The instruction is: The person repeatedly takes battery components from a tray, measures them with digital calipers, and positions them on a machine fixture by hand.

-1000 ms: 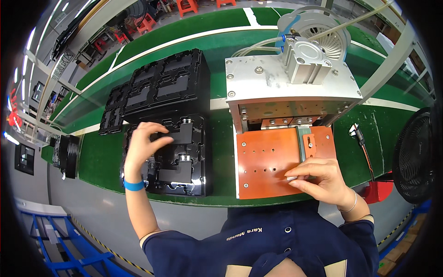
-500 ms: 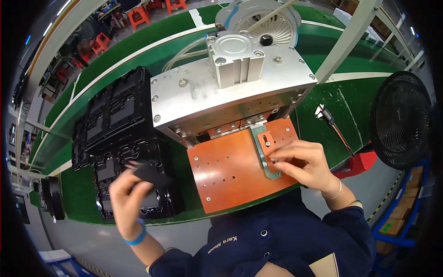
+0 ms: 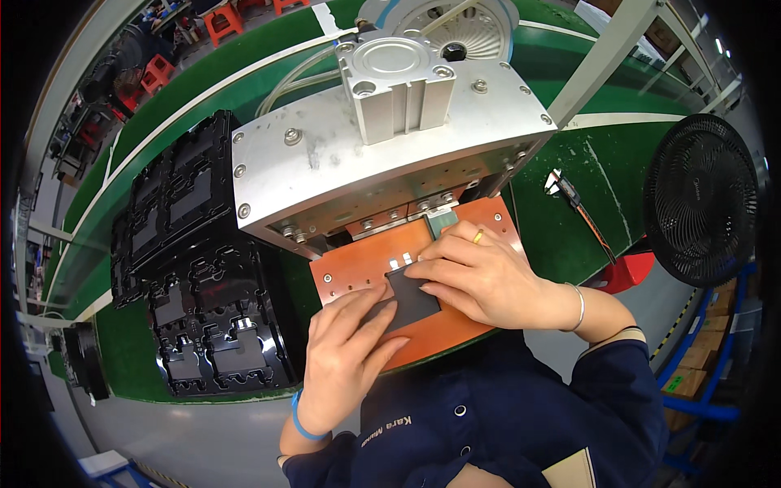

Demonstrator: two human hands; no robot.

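A flat dark grey pouch battery cell (image 3: 416,302) with two short silvery tabs on its far edge lies over the orange plate (image 3: 427,346) of a press. On its left side my left hand (image 3: 346,346) grips the edge, the thumb near the front. From the right, my right hand (image 3: 488,281) pinches the cell near its far right corner; its fingertips partly cover that edge. Beyond my right fingers, a green strip (image 3: 442,220) shows beneath the press head; the orange slotted piece is hidden by this hand. Above the plate stands the silver press (image 3: 325,154) with a square cylinder on top.
Black moulded trays (image 3: 183,191) are stacked at the left, and a nearer tray (image 3: 183,358) holds grey cells. Calipers (image 3: 584,215) lie on the green bench at right, beside a black fan (image 3: 691,199). A red stool (image 3: 628,272) stands below the bench edge.
My left hand has brought the cell rightward from above the trays onto the orange plate. My right hand has left the slotted piece and taken hold of the cell. The view has shifted slightly.
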